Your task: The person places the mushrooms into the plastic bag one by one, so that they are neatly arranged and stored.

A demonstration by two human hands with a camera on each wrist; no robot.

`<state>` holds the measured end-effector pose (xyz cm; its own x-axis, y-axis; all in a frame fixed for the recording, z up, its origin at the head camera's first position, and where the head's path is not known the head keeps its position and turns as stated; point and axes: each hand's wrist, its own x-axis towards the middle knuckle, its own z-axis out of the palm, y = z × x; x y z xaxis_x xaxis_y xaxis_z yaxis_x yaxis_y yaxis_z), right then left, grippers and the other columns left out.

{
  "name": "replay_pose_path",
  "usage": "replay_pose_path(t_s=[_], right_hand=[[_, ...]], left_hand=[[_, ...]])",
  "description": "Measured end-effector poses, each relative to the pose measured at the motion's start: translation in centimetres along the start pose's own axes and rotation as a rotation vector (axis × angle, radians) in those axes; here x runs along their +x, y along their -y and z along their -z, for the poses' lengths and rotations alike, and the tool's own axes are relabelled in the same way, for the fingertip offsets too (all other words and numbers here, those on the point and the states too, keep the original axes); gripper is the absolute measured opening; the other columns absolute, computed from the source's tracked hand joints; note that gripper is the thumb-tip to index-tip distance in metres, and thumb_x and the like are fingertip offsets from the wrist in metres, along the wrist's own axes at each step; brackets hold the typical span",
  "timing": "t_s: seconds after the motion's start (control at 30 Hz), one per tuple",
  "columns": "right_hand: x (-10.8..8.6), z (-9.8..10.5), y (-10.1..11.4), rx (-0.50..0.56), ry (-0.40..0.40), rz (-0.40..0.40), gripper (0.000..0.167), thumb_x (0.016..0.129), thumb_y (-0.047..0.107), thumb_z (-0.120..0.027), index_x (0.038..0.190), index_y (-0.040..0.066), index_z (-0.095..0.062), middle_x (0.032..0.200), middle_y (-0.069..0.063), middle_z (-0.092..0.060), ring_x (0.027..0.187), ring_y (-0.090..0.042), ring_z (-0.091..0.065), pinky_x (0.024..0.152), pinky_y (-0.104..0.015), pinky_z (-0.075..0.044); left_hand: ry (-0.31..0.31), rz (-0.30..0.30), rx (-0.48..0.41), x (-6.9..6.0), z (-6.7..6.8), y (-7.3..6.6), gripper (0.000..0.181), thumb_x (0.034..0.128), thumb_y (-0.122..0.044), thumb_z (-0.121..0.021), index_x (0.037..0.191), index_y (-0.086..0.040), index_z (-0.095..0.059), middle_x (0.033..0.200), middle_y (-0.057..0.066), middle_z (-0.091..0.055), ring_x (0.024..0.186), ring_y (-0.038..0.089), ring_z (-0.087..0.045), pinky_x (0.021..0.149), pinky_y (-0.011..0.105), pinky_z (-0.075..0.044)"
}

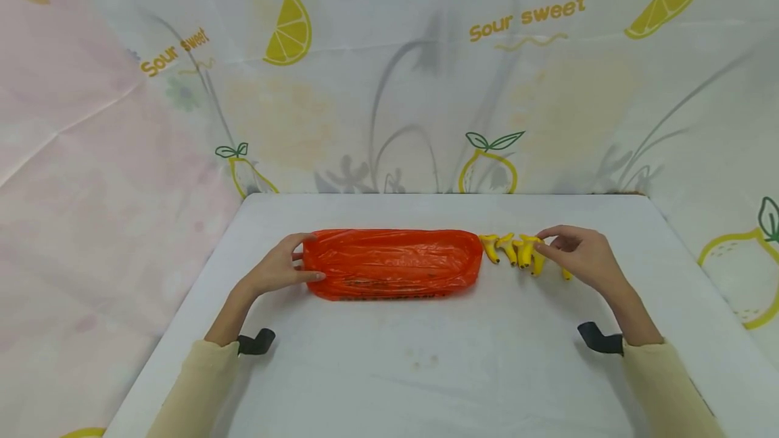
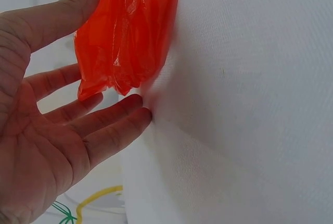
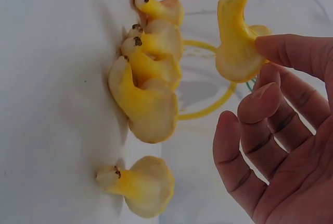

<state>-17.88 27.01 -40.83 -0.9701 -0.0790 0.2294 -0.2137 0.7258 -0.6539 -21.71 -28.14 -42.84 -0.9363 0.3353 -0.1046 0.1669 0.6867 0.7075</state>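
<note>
A red plastic bag lies lengthwise across the white table, its surface wrinkled and dark print along its near edge. At the bag's left end is my left hand, its thumb touching the near side and its fingers extended about the end. In the left wrist view the index fingertip is hidden behind the bag. My right hand pinches a yellow mushroom with a dark stem tip, held above the table. Several like mushrooms stand close together in a row beside the bag's right end.
One more yellow mushroom stands apart from the row, partly behind my right hand in the head view. The white table ends at a cloth backdrop printed with lemons, which also hangs along both sides.
</note>
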Motion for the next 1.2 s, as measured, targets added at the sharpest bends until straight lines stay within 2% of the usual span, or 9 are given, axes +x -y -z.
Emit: replay_pose_path(t_s=[0.2,0.6,0.9,1.2], right_hand=[[0.6,-0.7,1.2,-0.008,0.023,-0.006,0.028,0.09,0.029,-0.074,0.106,0.006,-0.072,0.077,-0.004,-0.061,0.071,-0.022,-0.053,0.055,-0.026,-0.042],[2.2,-2.3,3.1,0.11,0.057,0.015,0.024,0.09,0.024,-0.074,0.105,0.007,-0.072,0.077,-0.007,-0.061,0.069,-0.025,-0.054,0.052,-0.026,-0.046],[3.5,-3.6,4.6,0.137,0.079,0.05,0.023,0.09,0.025,-0.074,0.105,0.008,-0.073,0.075,-0.006,-0.061,0.067,-0.024,-0.054,0.052,-0.026,-0.047],[4.5,-5.4,6.4,0.193,0.138,0.045,0.023,0.09,0.023,-0.073,0.107,0.009,-0.073,0.078,-0.005,-0.063,0.07,-0.025,-0.056,0.055,-0.029,-0.049]], left_hand=[[0.004,-0.004,-0.003,0.0,0.0,0.0,0.083,0.0801,-0.031,-0.083,0.144,-0.002,-0.039,0.145,0.023,-0.036,0.124,0.047,-0.048,0.092,0.05,-0.053],[-0.002,-0.016,0.012,-0.1,0.2,-0.6,0.084,0.0793,-0.033,-0.083,0.144,-0.001,-0.04,0.145,0.023,-0.037,0.123,0.046,-0.048,0.092,0.051,-0.052],[-0.02,-0.03,0.036,0.0,0.1,-0.6,0.082,0.079,-0.032,-0.083,0.142,-0.001,-0.041,0.144,0.022,-0.039,0.124,0.043,-0.048,0.092,0.052,-0.052],[-0.021,-0.022,0.056,0.1,-0.2,-0.5,0.082,0.079,-0.033,-0.083,0.142,-0.002,-0.042,0.145,0.022,-0.038,0.125,0.042,-0.047,0.093,0.052,-0.051]])
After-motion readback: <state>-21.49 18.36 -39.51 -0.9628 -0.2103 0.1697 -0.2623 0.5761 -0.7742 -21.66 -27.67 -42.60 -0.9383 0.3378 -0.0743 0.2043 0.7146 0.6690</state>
